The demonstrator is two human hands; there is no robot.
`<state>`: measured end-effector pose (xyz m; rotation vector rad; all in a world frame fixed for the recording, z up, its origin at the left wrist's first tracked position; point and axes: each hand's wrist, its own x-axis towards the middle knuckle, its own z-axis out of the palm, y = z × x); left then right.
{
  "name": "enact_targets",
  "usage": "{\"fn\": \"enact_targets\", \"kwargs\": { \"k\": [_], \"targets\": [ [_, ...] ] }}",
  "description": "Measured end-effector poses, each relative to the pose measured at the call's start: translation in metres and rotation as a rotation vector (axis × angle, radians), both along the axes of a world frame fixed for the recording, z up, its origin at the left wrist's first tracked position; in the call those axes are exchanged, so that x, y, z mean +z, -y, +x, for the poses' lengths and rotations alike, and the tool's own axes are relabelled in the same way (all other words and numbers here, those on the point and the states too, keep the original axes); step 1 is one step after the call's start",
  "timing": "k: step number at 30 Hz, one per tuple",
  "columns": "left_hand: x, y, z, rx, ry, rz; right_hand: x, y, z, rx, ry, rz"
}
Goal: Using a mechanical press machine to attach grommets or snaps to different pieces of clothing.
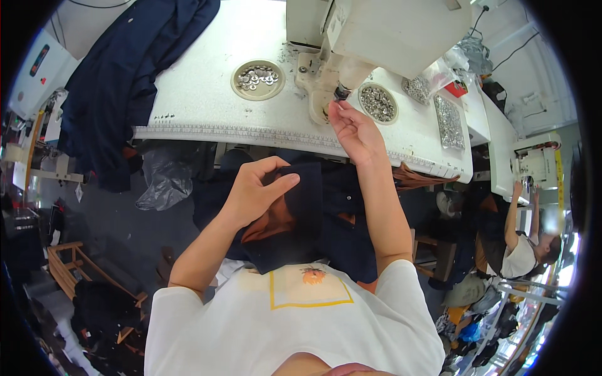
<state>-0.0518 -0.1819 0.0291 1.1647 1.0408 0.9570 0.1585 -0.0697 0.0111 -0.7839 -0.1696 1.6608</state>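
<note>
Your left hand (254, 191) pinches the dark navy garment (313, 213) on your lap, keeping it ready. Your right hand (354, 128) pinches something too small to identify at the snap press head (342, 93), beside 2 fastener dishes (377, 102).

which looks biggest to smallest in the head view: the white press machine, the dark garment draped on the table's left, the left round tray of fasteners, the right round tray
1. Dark garment
2. White press machine, cut off by the frame's top edge, so unsure against the garment
3. Left round tray
4. Right round tray, close in size to the left one
</note>
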Motion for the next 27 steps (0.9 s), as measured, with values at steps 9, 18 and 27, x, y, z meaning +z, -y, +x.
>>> {"fn": "enact_targets", "kwargs": {
  "k": [9, 18, 27],
  "targets": [
    [0.0, 0.003, -0.001, 0.009, -0.011, 0.023, 0.001, -0.01, 0.01, 0.06, 0.005, -0.049],
    [0.006, 0.006, 0.001, 0.001, -0.031, 0.028, -0.003, -0.008, -0.004, -0.065, -0.107, -0.096],
    [0.009, 0.011, -0.005, 0.006, -0.02, 0.03, -0.008, -0.022, 0.002, -0.054, -0.063, -0.119]
  ]
}}
